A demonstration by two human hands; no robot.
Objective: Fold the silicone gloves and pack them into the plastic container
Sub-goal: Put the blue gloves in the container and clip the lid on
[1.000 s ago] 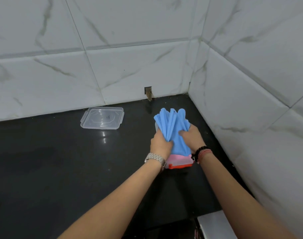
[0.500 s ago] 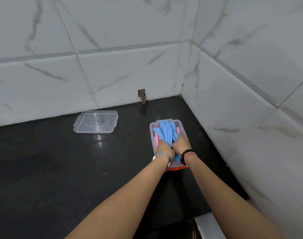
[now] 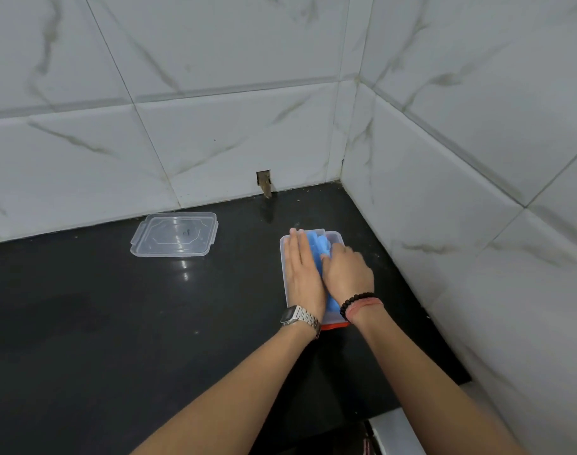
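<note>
A clear plastic container point(image 3: 283, 257) sits on the black counter near the right wall. Folded blue silicone gloves point(image 3: 317, 246) lie inside it, and an orange-red edge point(image 3: 334, 326) shows at its near end. My left hand point(image 3: 302, 274) lies flat, fingers together and stretched out, pressing down on the left part of the gloves. My right hand point(image 3: 348, 272) rests curled on the right part, its fingertips pushing into the blue silicone. Most of the gloves are hidden under both hands.
The container's clear lid point(image 3: 175, 234) lies flat on the counter at the back left, by the wall. Tiled walls close the back and right sides. A small hole point(image 3: 264, 180) is in the back wall. The counter's front edge point(image 3: 412, 405) is near my right elbow.
The gloves were held bunched above the container, then lowered into it. My left hand has flattened out over them, and both hands now press them down inside.
</note>
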